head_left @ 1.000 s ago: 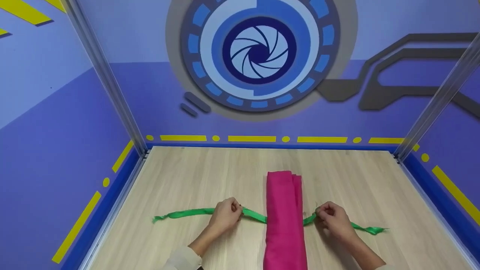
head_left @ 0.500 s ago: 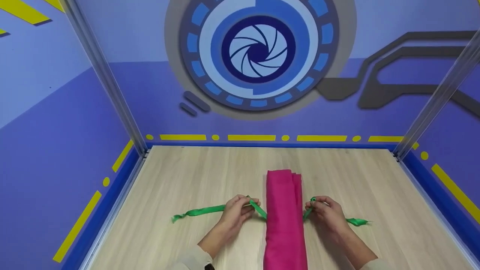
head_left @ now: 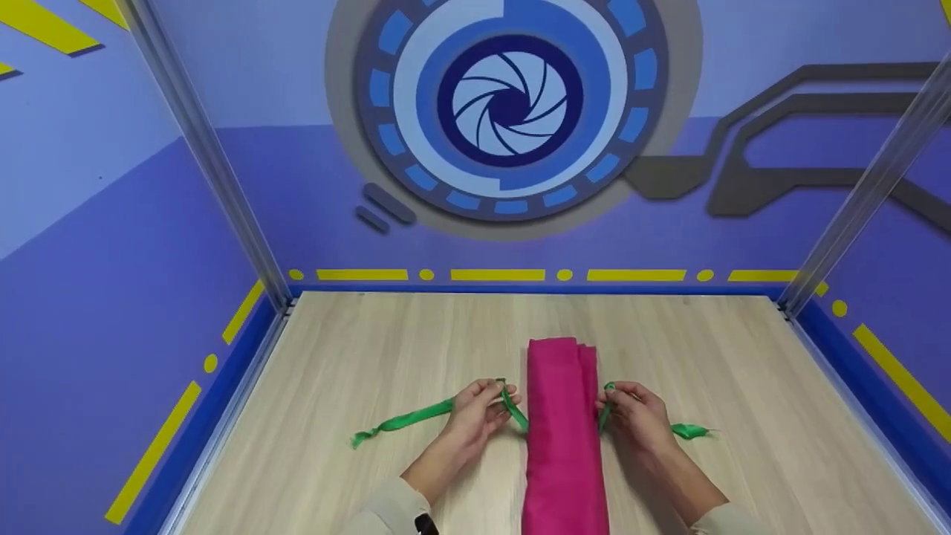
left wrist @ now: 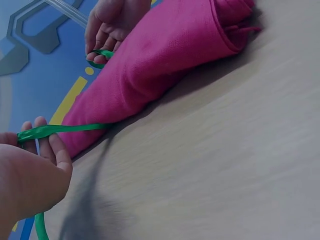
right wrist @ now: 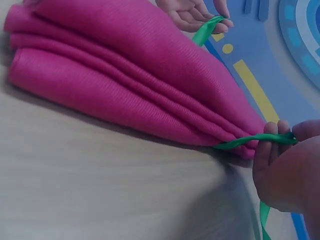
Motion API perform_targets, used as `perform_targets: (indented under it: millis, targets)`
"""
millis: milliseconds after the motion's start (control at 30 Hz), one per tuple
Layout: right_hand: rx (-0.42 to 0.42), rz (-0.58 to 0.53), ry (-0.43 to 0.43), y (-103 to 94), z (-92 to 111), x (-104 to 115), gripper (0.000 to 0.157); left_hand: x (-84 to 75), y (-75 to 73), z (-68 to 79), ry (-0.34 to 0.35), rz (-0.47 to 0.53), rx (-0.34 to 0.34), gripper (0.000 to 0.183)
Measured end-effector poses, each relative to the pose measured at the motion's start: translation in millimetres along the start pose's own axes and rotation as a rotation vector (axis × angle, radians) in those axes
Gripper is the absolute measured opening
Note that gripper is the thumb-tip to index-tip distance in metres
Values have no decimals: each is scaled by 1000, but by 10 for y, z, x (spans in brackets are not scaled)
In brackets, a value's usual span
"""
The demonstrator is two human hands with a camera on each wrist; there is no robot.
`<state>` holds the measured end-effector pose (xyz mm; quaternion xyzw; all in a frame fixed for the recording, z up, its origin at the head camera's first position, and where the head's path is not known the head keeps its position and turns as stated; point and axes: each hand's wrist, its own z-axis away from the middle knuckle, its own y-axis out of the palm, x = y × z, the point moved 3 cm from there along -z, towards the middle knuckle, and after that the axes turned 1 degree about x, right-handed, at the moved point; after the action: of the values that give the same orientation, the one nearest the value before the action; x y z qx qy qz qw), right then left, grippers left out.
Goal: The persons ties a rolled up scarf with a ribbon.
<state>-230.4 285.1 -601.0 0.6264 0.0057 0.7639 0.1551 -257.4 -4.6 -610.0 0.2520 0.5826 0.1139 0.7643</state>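
A long folded bundle of pink cloth (head_left: 562, 438) lies lengthwise on the table, its layered edges showing in the right wrist view. From beneath it a green ribbon (head_left: 416, 417) comes out on both sides. My left hand (head_left: 475, 412), left of the cloth, pinches the ribbon between thumb and fingers and lifts it off the table; the frayed loose end trails to the left. On the other side my right hand (head_left: 640, 412) pinches the ribbon close by the cloth's edge, with a short tail (head_left: 691, 431) hanging out behind it. The ribbon's middle is hidden under the cloth.
The pale wooden table (head_left: 386, 334) is bounded by a purple-blue back wall (head_left: 297, 200) with a round printed emblem and by side walls. Metal posts (head_left: 215, 163) stand at the back corners. A dark band shows at the left sleeve (head_left: 397, 505).
Both hands have moved inward toward the cloth and raised the ribbon higher. The ribbon's loose ends have been drawn in closer; the cloth stays put.
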Motion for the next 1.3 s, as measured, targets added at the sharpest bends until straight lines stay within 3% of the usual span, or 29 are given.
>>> perform_targets:
  millis: [100, 233, 367, 700, 967, 1300]
  targets:
    - [-1, -13, 0, 49, -27, 19, 19, -12, 17, -19, 20, -9, -19, 8]
    - [-4, -32, -19, 111, -50, 57, 18, -47, 90, -31, 70, -62, 6, 18]
    - [0, -25, -71, 174, -39, 99, 17, -52, 202, -38, 119, -138, 63, 25]
    - [63, 88, -171, 363, 45, 187, 18, -27, 481, -7, 198, -349, 207, 22]
    - [157, 118, -233, 486, 104, 186, 13, 59, 637, -2, 166, -484, 259, 18]
    - [253, 223, -240, 531, 162, 125, 21, 132, 637, 80, 133, -571, 314, 23]
